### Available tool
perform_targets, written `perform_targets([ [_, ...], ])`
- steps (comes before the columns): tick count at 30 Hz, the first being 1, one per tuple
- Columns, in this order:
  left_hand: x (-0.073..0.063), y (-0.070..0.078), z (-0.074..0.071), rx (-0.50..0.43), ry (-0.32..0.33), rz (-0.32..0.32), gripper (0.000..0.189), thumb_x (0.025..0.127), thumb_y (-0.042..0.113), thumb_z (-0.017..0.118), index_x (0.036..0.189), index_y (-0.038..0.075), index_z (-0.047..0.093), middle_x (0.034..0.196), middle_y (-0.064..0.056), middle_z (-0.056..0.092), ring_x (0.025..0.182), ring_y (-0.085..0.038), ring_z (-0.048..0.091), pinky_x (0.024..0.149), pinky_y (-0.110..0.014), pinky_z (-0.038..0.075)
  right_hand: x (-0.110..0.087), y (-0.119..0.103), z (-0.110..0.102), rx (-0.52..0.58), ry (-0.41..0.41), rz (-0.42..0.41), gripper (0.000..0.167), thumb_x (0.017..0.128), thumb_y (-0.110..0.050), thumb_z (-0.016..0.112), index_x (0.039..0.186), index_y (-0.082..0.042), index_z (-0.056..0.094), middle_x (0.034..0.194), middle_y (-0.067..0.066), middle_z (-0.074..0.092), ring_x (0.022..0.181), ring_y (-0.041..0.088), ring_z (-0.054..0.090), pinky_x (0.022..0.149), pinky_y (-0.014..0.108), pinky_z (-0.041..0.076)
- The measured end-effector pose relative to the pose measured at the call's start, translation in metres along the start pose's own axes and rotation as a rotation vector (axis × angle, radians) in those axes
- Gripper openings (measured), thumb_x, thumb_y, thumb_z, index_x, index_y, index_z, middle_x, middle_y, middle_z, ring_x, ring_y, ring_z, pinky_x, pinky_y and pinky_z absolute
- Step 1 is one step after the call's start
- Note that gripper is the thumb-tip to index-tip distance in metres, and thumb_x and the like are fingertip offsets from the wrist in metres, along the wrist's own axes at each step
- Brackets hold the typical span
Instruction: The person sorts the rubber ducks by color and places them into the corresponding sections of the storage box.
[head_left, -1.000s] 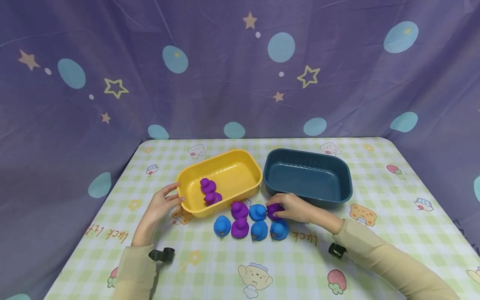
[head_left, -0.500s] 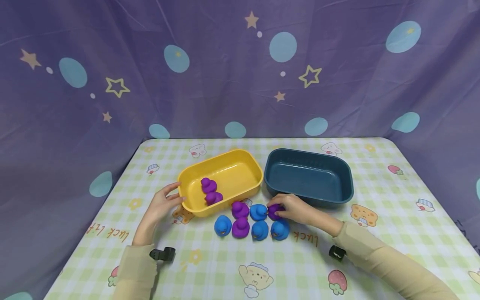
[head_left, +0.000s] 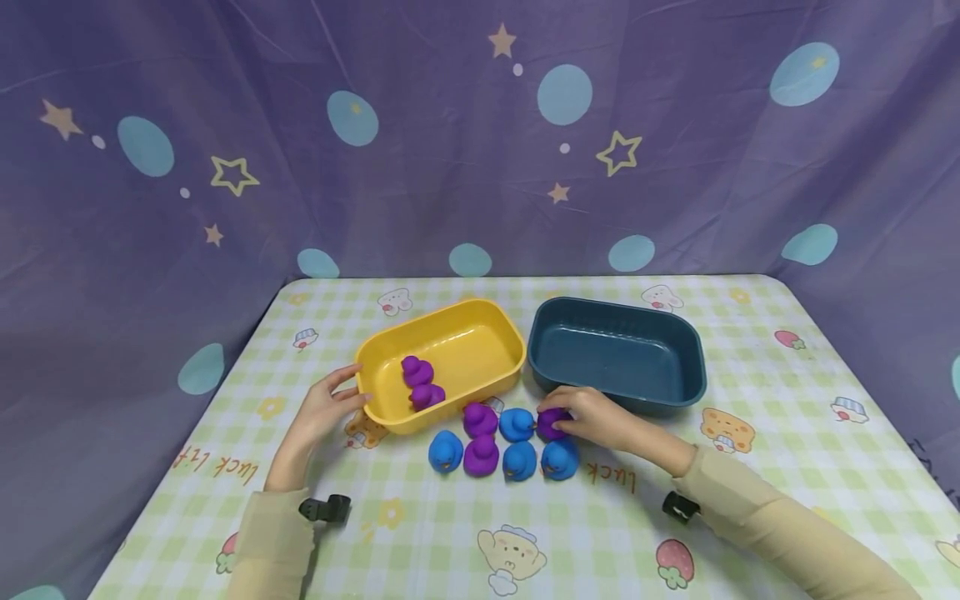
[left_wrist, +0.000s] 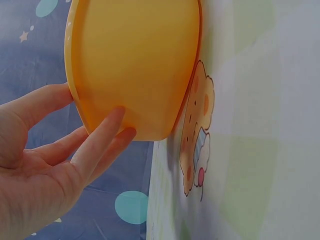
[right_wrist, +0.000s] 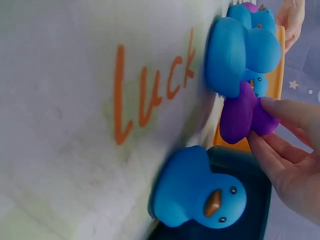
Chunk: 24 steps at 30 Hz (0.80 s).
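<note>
My left hand (head_left: 324, 408) touches the left end of the yellow bin (head_left: 483, 312) with extended fingers. In the left wrist view, its fingertips (left_wrist: 119, 111) rest on the outer wall. My right hand (head_left: 592, 417) pinches a purple rubber duck (head_left: 551, 423) between thumb and fingers, by the head in the right wrist view. That duck is beside a blue duck (head_left: 517, 425) and behind another blue duck (head_left: 560, 459). Two purple ducks (head_left: 427, 397) lie inside the yellow bin.
A dark teal bin (head_left: 615, 354) stands right of the yellow one. More purple ducks (head_left: 481, 455) and blue ducks (head_left: 446, 452) sit in front of the bins. A blue duck (right_wrist: 200, 192) shows near the teal bin in the right wrist view, hidden by my right hand from above.
My right hand has shifted very slightly to the right, with the purple duck at its fingertips. The left hand, bins and other ducks stay as they were.
</note>
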<state>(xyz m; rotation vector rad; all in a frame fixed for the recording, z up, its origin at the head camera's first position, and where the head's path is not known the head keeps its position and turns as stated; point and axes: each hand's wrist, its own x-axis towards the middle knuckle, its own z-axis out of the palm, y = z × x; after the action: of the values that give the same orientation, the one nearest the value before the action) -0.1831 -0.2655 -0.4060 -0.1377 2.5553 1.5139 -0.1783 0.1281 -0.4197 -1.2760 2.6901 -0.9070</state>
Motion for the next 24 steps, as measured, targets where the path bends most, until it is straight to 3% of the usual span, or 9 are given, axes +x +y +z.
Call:
perform_targets([
  [24, -0.004, 0.003, 0.000, -0.021, -0.006, 0.050, 0.061, 0.084, 0.009, 0.058, 0.136, -0.001, 0.027, 0.140, -0.023, 0.023, 0.117, -0.037, 0.042, 0.094, -0.041, 0.038, 0.004, -0.012, -0.016, 0.043, 0.022, -0.029, 0.028, 0.076, 0.001, 0.065, 0.103, -0.002, 0.063, 0.101, 0.010, 0.061, 0.089, 0.020, 0.059, 0.073, 0.030, 0.052],
])
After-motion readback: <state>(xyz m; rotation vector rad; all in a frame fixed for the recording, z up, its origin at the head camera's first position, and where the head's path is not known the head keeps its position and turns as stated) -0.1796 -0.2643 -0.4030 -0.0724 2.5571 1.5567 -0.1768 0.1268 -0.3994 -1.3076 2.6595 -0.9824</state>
